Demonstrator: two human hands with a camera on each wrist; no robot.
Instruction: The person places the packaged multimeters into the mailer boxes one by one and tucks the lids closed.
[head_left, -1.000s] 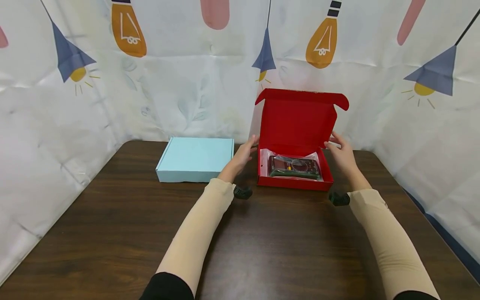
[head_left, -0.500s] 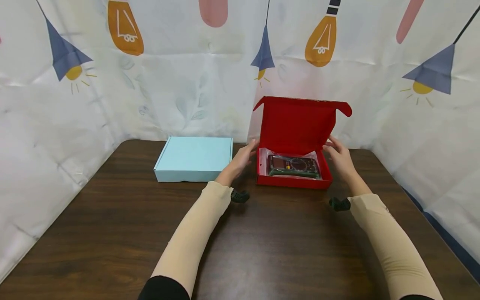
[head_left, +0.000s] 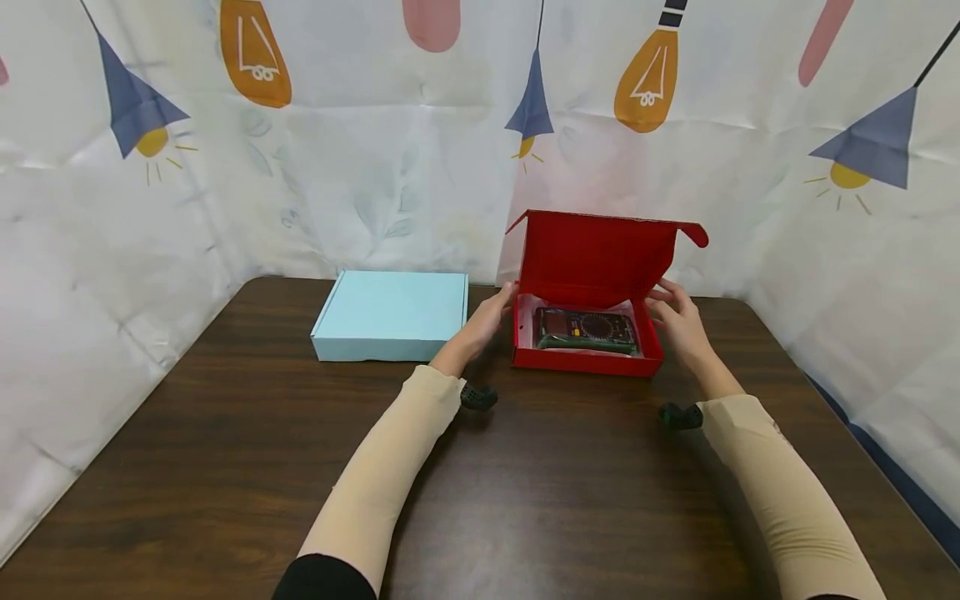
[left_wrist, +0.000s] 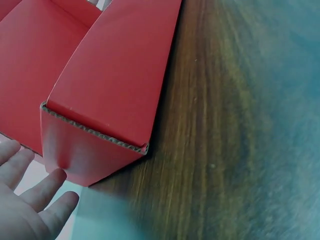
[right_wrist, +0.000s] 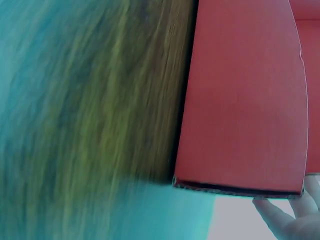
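The red lid (head_left: 596, 260) has tilted lower, with left fingers (left_wrist: 45, 192) and right fingers (right_wrist: 272, 215) extended, unclenched.

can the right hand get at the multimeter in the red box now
Probably yes: the raised lid leaves the multimeter in view, so the right hand could likely reach in over the side of the red box, though the multimeter looks bagged.
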